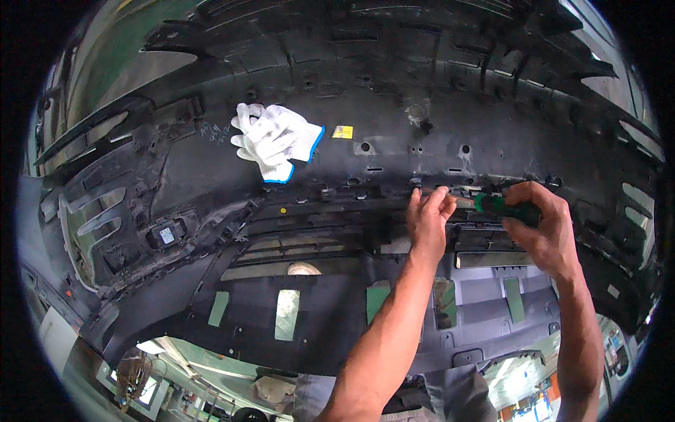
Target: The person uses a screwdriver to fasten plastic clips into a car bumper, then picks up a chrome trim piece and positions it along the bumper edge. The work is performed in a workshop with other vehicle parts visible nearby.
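A large black plastic car bumper (211, 169) lies before me with its inner side showing. Wrapped around the dark green handle of a screwdriver (495, 204) is my right hand (548, 228), its shaft pointing left along the bumper's inner ledge. At the shaft's far end, my left hand (427, 221) has thumb and fingers drawn together against the ledge. What those fingertips pinch, if anything, is too small to make out. Holes and slots line the bumper just beyond both hands.
A pair of white knit gloves (274, 141) with blue cuff edges rests on the bumper, left of a small yellow label (342, 132). Nearer to me, a lower grille section (323, 302) has rectangular openings. Cut-outs with jagged edges mark the bumper's left side.
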The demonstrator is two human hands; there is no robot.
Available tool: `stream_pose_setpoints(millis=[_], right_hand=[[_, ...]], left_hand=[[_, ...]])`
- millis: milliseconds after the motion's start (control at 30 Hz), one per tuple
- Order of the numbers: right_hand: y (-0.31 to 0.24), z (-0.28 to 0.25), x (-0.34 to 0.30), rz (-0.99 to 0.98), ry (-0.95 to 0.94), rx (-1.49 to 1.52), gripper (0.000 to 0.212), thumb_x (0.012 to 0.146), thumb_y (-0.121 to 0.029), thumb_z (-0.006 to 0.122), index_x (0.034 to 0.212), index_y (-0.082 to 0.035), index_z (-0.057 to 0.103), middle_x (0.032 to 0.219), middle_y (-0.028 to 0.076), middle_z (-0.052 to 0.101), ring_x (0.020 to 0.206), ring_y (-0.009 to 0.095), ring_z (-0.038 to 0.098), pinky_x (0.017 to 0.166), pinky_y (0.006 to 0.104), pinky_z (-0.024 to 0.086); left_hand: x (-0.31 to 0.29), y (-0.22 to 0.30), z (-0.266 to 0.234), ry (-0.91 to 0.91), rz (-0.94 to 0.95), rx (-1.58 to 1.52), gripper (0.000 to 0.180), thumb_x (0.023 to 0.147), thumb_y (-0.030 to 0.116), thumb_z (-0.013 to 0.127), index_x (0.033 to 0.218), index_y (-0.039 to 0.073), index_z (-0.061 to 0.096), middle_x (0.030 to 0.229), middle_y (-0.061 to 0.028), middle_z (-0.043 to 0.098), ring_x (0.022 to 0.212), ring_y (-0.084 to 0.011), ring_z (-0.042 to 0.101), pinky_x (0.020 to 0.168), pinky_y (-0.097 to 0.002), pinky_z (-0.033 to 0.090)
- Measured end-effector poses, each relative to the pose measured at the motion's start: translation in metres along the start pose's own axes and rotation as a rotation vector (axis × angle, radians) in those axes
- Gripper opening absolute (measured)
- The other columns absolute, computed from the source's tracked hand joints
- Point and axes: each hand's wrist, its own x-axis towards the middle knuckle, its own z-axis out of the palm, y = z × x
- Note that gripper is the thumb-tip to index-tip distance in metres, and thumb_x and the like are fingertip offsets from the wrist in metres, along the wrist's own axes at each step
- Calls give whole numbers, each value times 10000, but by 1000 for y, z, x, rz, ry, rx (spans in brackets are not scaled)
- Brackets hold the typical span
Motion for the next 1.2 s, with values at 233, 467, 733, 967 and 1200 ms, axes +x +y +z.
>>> stream_pose_setpoints(millis=[233,467,733,967,1200], right_hand=[[-12,-3,17,-12,-55,-58,293,693,39,742,974,29,658,984,127,718,905,218,694,822,342,544],[-20,-4,30,10,-90,-99,281,699,53,729,973,39,668,901,117,710,792,180,669,732,316,533],[-27,4,44,-146,-101,-157,265,695,40,735,951,37,665,865,142,693,764,213,676,708,338,528],[-45,17,34,-299,-93,-305,209,725,-6,734,910,11,639,843,176,652,788,375,678,693,404,531],[-73,35,15,-100,-78,-276,232,813,-88,735,1015,11,678,923,209,681,848,398,693,739,431,551]], left_hand=[[1,-2,3,35,-2,40,133,986,166,656,1030,56,596,987,-81,690,869,-180,683,811,-328,563],[1,-3,4,16,4,16,158,1002,210,627,1031,56,607,943,-81,692,863,-176,685,826,-337,559],[0,2,6,29,1,5,214,996,265,635,1029,56,608,975,-87,692,870,-184,689,828,-346,562],[-31,7,11,22,-126,-162,278,1008,321,644,1053,48,612,996,-86,689,893,-191,688,822,-325,558],[-31,4,38,-61,-197,-441,186,1062,263,554,1072,94,631,1030,-69,746,762,-120,647,597,-259,446]])
